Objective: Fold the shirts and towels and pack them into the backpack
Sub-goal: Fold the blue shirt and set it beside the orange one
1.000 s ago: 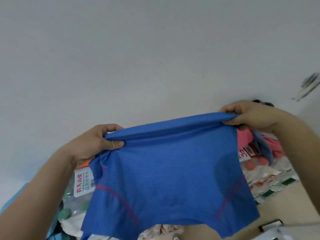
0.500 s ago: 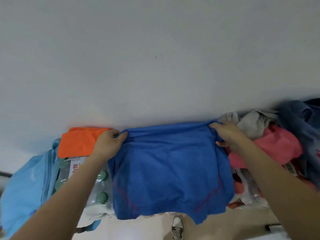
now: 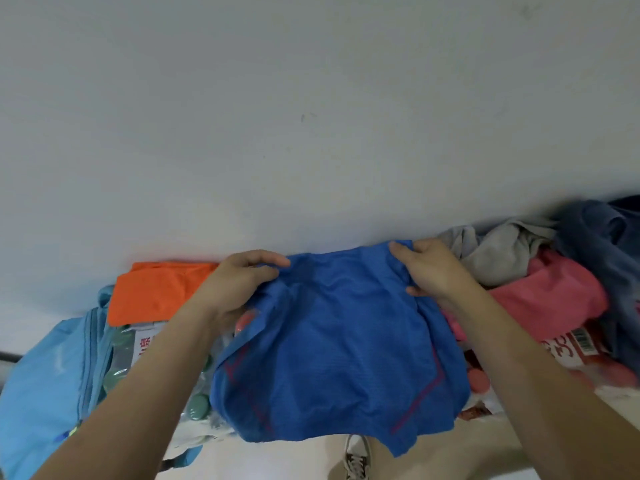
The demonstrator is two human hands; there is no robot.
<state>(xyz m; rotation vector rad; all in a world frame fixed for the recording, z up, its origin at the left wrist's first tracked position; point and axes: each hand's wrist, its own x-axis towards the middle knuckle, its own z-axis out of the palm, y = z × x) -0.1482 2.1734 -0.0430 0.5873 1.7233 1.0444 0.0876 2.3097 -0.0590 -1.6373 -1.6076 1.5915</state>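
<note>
A blue shirt [image 3: 339, 351] with thin red seam lines lies spread over packs of bottles, its lower edge hanging off the front. My left hand [image 3: 239, 282] grips its top left corner. My right hand [image 3: 433, 271] pinches its top right corner. A light blue backpack [image 3: 48, 375] stands at the far left. A folded orange shirt [image 3: 156, 292] lies beside it against the wall. To the right is a heap of clothes: a grey one [image 3: 502, 254], a pink one [image 3: 550, 299] and a dark blue one [image 3: 609, 251].
A white wall [image 3: 311, 116] rises right behind the clothes. Shrink-wrapped packs of bottles with green caps [image 3: 117, 372] and red caps [image 3: 478, 379] lie under the clothes. A shoe [image 3: 356, 455] shows on the beige floor below.
Both hands have lowered the blue shirt from mid-air onto the bottle packs by the wall and drawn its top corners closer together. The view has tilted down.
</note>
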